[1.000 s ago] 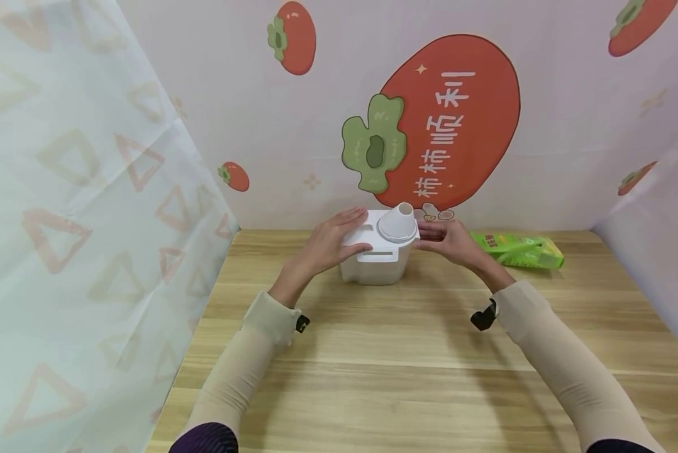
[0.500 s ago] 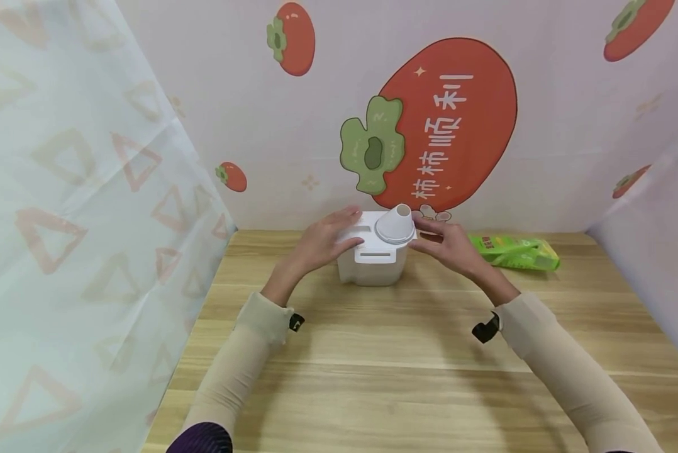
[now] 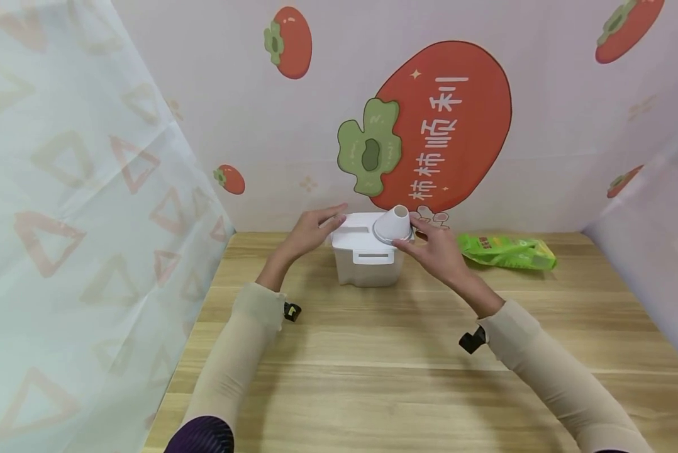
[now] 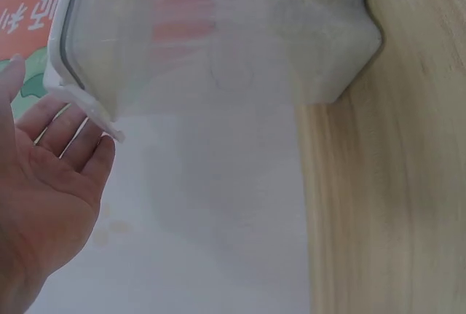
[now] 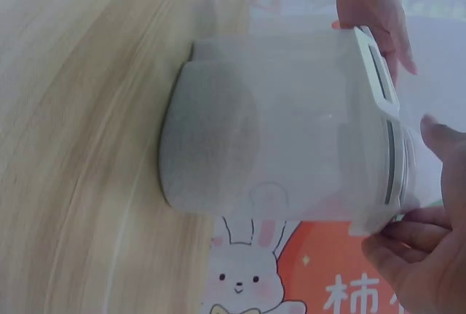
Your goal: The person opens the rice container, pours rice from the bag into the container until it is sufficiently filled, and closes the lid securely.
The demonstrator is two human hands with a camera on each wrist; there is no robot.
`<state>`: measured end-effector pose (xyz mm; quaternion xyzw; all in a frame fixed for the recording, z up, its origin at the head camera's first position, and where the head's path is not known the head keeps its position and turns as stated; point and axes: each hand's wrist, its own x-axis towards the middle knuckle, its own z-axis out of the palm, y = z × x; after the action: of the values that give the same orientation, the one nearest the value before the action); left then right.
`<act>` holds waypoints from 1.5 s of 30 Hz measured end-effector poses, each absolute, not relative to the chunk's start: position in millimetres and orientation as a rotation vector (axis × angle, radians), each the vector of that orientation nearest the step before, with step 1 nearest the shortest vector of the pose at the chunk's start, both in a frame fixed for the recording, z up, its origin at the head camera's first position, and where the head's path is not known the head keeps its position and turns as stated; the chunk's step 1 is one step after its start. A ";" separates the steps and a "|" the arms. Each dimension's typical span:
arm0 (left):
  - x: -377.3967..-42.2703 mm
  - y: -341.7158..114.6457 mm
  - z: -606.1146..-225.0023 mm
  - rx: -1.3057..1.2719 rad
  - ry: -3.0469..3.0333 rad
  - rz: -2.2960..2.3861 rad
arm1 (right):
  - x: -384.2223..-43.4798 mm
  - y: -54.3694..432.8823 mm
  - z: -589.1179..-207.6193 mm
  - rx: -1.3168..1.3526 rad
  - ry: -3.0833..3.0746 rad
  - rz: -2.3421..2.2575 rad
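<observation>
A translucent plastic storage container (image 3: 367,270) with a white lid (image 3: 352,239) stands upright on the table near the back wall. On the lid's right part sits a white cone-shaped cap (image 3: 394,225). My right hand (image 3: 439,253) holds the cap at its base, thumb in front and fingers behind. At the lid's left edge is my left hand (image 3: 309,233), fingers extended; in the left wrist view, the left hand (image 4: 54,190) has its palm visible and fingertips by the lid's rim. Something greyish fills the container's lower part (image 5: 207,135); its kind is unclear.
A green packet (image 3: 509,253) lies on the wooden table (image 3: 361,377) to the right of the container, by the back wall. A printed cloth wall (image 3: 294,145) closes off the back, and more cloth (image 3: 90,251) stands along the left side.
My left hand has drawn back leftward from the top of the lid to its edge. The right hand has shifted from the lid's right side onto the cone-shaped cap.
</observation>
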<state>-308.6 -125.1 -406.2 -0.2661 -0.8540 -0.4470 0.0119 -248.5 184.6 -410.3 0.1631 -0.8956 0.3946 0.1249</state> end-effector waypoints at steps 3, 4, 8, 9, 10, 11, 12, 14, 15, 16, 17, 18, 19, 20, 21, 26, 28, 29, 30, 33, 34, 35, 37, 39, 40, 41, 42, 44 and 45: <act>-308.9 -125.7 -409.5 -0.823 -2.660 -1.457 | -247.4 177.2 -411.8 0.472 -2.563 1.128; -309.0 -125.7 -410.3 -0.823 -2.659 -1.466 | -247.3 175.3 -412.5 0.469 -2.549 1.133; -310.2 -126.5 -412.7 -0.813 -2.658 -1.468 | -247.3 170.4 -415.2 0.448 -2.528 1.146; -310.2 -126.7 -412.7 -0.815 -2.663 -1.460 | -247.6 169.8 -415.6 0.442 -2.525 1.145; -310.4 -127.1 -412.8 -0.818 -2.665 -1.453 | -248.0 169.5 -416.0 0.441 -2.523 1.146; -310.6 -127.5 -412.9 -0.819 -2.669 -1.445 | -248.4 169.3 -415.8 0.443 -2.519 1.152; -310.7 -127.6 -412.9 -0.820 -2.673 -1.436 | -249.2 169.3 -415.8 0.447 -2.516 1.161; -309.7 -128.0 -412.0 -0.816 -2.677 -1.417 | -251.7 170.0 -414.6 0.460 -2.519 1.182; -309.0 -127.9 -411.7 -0.816 -2.679 -1.403 | -253.5 170.9 -414.1 0.469 -2.525 1.194; -308.1 -127.8 -411.2 -0.814 -2.681 -1.392 | -255.5 171.9 -413.5 0.477 -2.532 1.207; -306.8 -127.4 -410.6 -0.810 -2.686 -1.373 | -257.5 173.1 -412.8 0.484 -2.541 1.223; -305.3 -126.7 -409.8 -0.807 -2.690 -1.354 | -259.9 174.5 -412.2 0.495 -2.549 1.242; -303.8 -126.1 -409.3 -0.803 -2.695 -1.334 | -262.7 176.2 -411.7 0.512 -2.553 1.260; -302.4 -125.4 -409.2 -0.796 -2.702 -1.311 | -265.6 178.0 -411.6 0.531 -2.556 1.280; -301.0 -124.6 -409.0 -0.789 -2.706 -1.290 | -268.5 179.7 -411.6 0.556 -2.556 1.297; -292.0 -121.3 -406.7 -0.751 -2.728 -1.173 | -283.0 188.2 -414.0 0.665 -2.563 1.320; -287.6 -120.5 -405.3 -0.743 -2.734 -1.130 | -288.5 190.8 -415.3 0.676 -2.583 1.313; -285.7 -120.0 -404.7 -0.739 -2.735 -1.100 | -291.5 192.1 -415.9 0.680 -2.595 1.319; -283.7 -119.5 -404.2 -0.733 -2.737 -1.068 | -294.4 193.1 -416.5 0.685 -2.607 1.326; -277.9 -117.5 -402.6 -0.724 -2.735 -1.002 | -302.5 196.6 -417.2 0.703 -2.638 1.364; -276.2 -116.5 -401.9 -0.720 -2.735 -0.983 | -305.0 198.1 -417.3 0.716 -2.648 1.383; -274.7 -115.6 -401.5 -0.715 -2.735 -0.961 | -307.4 199.3 -417.3 0.734 -2.654 1.407; -271.9 -114.4 -400.3 -0.702 -2.743 -0.937 | -312.0 201.2 -416.5 0.770 -2.665 1.462; -269.8 -114.1 -398.7 -0.698 -2.755 -0.937 | -316.1 202.7 -415.4 0.809 -2.677 1.507; -268.9 -114.3 -397.5 -0.700 -2.761 -0.929 | -317.7 203.0 -414.7 0.819 -2.685 1.535; -268.5 -115.1 -396.4 -0.709 -2.766 -0.929 | -319.0 203.0 -413.9 0.824 -2.692 1.547; -268.6 -116.1 -395.6 -0.719 -2.771 -0.937 | -319.6 202.8 -413.2 0.823 -2.701 1.550; -269.4 -119.6 -394.2 -0.746 -2.784 -0.998 | -319.1 201.7 -411.9 0.800 -2.724 1.521; -270.5 -122.0 -393.9 -0.759 -2.786 -1.034 | -317.7 200.6 -411.3 0.780 -2.734 1.492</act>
<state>-270.5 -122.0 -393.9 -0.2473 -0.9077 -0.3369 0.0373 -317.7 200.6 -411.3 0.2428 -0.8510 0.4644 -0.0349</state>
